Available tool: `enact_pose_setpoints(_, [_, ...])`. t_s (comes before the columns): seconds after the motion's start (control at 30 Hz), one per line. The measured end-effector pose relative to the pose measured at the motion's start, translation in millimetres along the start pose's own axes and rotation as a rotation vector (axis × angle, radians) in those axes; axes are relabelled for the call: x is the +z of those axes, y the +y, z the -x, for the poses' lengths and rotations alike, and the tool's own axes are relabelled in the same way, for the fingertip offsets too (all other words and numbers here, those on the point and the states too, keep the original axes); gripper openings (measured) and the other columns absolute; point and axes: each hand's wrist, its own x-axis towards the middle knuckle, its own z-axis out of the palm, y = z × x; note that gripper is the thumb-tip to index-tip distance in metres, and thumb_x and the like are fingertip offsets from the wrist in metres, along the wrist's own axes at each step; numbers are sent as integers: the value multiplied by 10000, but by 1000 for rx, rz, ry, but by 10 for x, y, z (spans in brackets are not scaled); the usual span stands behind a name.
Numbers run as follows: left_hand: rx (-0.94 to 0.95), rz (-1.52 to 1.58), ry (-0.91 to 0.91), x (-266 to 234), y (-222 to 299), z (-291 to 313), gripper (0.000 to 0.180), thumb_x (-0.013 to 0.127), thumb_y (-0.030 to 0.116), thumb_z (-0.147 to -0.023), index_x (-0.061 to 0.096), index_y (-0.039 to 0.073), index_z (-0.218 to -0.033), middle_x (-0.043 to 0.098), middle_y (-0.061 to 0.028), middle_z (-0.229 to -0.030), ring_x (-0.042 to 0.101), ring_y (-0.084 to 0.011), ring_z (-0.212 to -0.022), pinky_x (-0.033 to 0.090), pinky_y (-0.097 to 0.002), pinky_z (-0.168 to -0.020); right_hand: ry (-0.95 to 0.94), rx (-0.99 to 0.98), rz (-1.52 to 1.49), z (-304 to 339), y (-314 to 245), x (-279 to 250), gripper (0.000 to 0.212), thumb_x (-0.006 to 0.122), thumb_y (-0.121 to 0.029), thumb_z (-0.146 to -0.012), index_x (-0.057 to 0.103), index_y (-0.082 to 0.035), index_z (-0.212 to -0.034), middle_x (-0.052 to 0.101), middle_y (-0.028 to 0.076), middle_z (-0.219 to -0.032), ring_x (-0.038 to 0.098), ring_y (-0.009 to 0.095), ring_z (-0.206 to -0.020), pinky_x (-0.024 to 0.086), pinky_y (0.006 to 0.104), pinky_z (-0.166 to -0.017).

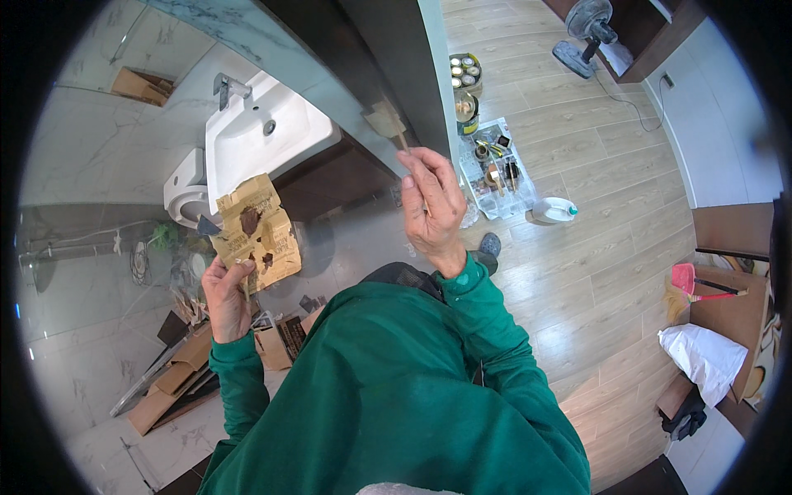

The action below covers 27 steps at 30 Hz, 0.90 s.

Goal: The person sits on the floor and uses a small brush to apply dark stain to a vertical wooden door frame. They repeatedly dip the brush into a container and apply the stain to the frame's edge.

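Observation:
My left hand point(227, 299) pinches a creased piece of tan paper point(279, 243) between thumb and fingers. Dark brown smears of a paste-like stuff point(250, 219) lie on the paper, and a small dark grey pointed piece point(208, 226) sticks out past its left edge. In my right hand point(433, 202), thumb and fingertips close on the thin handle of a small spatula point(384, 121) with a flat, pale blade. The blade is up against the dark door frame point(363, 74); whether it touches the surface I cannot tell.
Left stand a white washbasin point(262, 132) with a tap and a toilet point(188, 188). Cardboard and boards point(177, 375) lean lower left. On the wooden floor at right are cans point(466, 73), a sheet with brushes point(499, 169), a white jug point(554, 210), a fan point(587, 33) and a white sack point(701, 359).

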Motion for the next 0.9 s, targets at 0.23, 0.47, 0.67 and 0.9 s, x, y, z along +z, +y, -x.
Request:
enact_pose_setpoints(0.23, [-5, 16, 14, 25, -6, 24, 333, 565, -73, -802, 586, -91, -1134, 694, -153, -1052, 682, -166, -857, 551, -291, -800, 13, -39, -4, 34, 4, -35, 240, 603, -14, -881, 679, 27, -1105, 615, 172, -1071, 640, 278, -869, 530, 339, -712])
enact_pose_setpoints(0.47, [-27, -2, 3, 19, 5, 41, 328, 568, -59, -801, 585, -87, -1127, 691, -145, -1039, 681, -158, -808, 568, -277, -697, 0, -73, 45, -41, -13, -28, 244, 602, -13, -878, 678, 34, -1105, 612, 172, -1082, 640, 269, -872, 529, 337, -713])
enact_pose_setpoints(0.67, [-4, 3, 33, 3, -58, 11, 327, 573, -53, -797, 588, -82, -1122, 690, -141, -1046, 677, -155, -801, 566, -272, -689, 9, -20, 25, 50, 45, -42, 251, 597, -3, -872, 677, 38, -1106, 615, 177, -1087, 643, 279, -891, 535, 344, -748])
enact_pose_setpoints(0.9, [-26, -3, 33, 38, -25, 25, 330, 580, -37, -794, 588, -81, -1121, 689, -137, -1024, 673, -160, -768, 566, -280, -633, 18, -55, 14, 30, -84, -97, 259, 599, -3, -872, 676, 38, -1116, 615, 177, -1087, 642, 284, -893, 534, 344, -752])
